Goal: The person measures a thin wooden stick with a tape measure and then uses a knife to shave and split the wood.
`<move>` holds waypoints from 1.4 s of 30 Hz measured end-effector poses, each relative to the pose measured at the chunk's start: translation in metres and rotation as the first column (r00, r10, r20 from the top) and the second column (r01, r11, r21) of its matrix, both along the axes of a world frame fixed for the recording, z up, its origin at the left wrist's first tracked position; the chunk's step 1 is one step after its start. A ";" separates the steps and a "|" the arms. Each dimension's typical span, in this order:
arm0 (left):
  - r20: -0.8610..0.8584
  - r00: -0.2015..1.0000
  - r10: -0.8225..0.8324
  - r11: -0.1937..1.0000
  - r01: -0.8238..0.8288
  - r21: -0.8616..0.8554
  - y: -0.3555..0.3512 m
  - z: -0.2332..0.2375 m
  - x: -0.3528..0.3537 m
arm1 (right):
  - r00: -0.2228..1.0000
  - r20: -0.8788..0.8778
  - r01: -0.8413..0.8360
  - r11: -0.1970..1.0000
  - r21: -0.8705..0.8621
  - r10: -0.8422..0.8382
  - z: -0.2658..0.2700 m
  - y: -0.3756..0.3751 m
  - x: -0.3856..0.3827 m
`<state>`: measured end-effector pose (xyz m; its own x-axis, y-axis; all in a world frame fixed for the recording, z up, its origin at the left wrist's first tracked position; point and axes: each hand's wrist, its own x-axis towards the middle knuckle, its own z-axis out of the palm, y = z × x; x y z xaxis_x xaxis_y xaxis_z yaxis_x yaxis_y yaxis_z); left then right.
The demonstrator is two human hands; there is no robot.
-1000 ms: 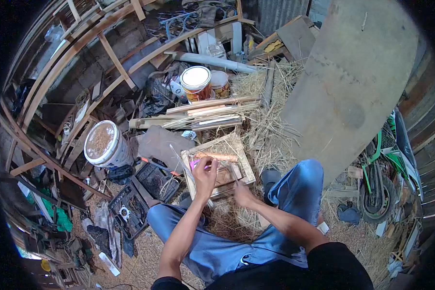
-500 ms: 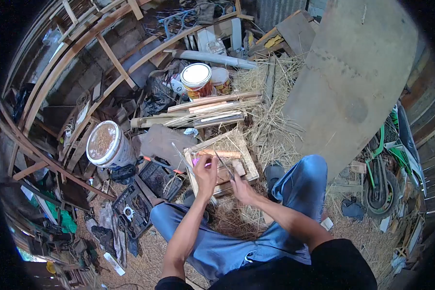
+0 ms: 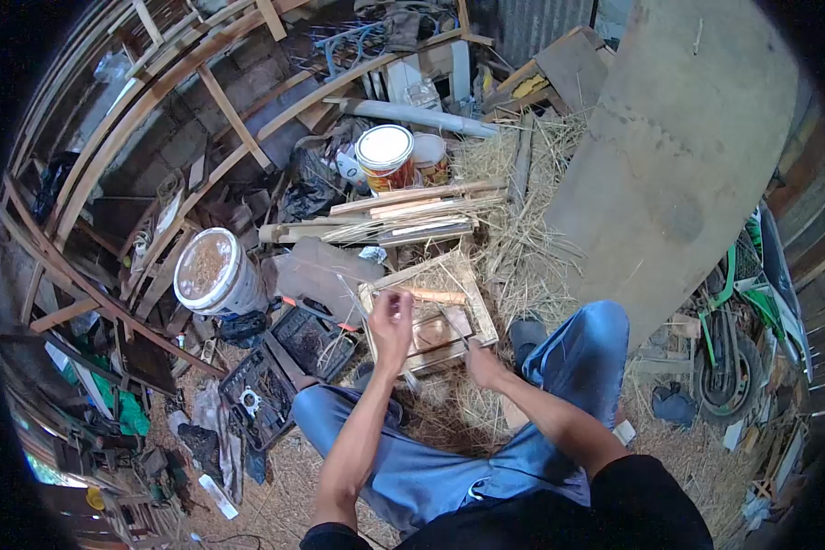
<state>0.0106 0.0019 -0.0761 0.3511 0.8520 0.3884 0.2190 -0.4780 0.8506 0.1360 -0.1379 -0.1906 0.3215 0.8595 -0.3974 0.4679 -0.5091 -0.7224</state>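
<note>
A shallow wooden box (image 3: 481,307) lies in front of my knees, with straw and wood pieces inside. My left hand (image 3: 391,330) is over its left side, fingers curled together and slightly blurred; whatever they hold is hidden. At the box's right front corner, my right hand (image 3: 484,364) is closed round the handle end of a thin, knife-like blade (image 3: 455,324). The blade points up and left over the box. Across the inside of the box runs an orange-brown wood strip (image 3: 438,297).
Left of the box are an open black tool case (image 3: 247,399) and a white bucket (image 3: 206,270). Behind it lie stacked wood strips (image 3: 412,211) and a paint can (image 3: 385,151). A large board (image 3: 669,165) leans at the right, near a green-framed wheeled thing (image 3: 726,357).
My right hand has moved right and a little down with the blade, away from my left hand. The purple item seen at my left fingers earlier no longer shows. The view has shifted slightly.
</note>
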 end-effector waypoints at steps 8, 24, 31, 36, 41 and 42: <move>0.562 0.823 0.082 0.869 0.216 -0.444 0.059 0.015 -0.026 | 0.982 0.166 0.022 0.919 0.394 -0.095 0.072 0.042 0.026; 0.499 0.859 -0.114 0.820 0.365 -0.440 0.034 0.026 -0.004 | 0.940 -0.329 0.101 0.851 0.516 0.088 0.146 0.065 -0.005; 0.280 0.950 -0.137 0.818 0.267 -0.509 0.019 0.033 0.000 | 0.935 -0.354 0.207 0.841 0.501 -0.019 0.127 0.070 0.003; 0.343 0.922 -0.179 0.852 0.320 -0.415 0.019 -0.005 0.014 | 0.970 -0.138 0.241 0.827 0.509 -0.199 0.127 0.067 0.013; 0.385 0.923 -0.002 0.783 0.241 -0.574 0.030 0.028 -0.008 | 0.980 0.020 0.134 0.736 0.664 -0.196 0.177 0.057 0.031; 0.277 0.959 -0.053 0.894 0.169 -0.415 0.028 0.025 -0.007 | 0.981 0.069 0.051 0.587 0.808 -0.179 0.165 0.063 0.036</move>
<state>0.0031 0.0299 -0.0510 0.3931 0.9160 0.0801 -0.0630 -0.0601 0.9962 0.1721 -0.0745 -0.0253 0.4326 0.7606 0.4840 0.5672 0.1876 -0.8019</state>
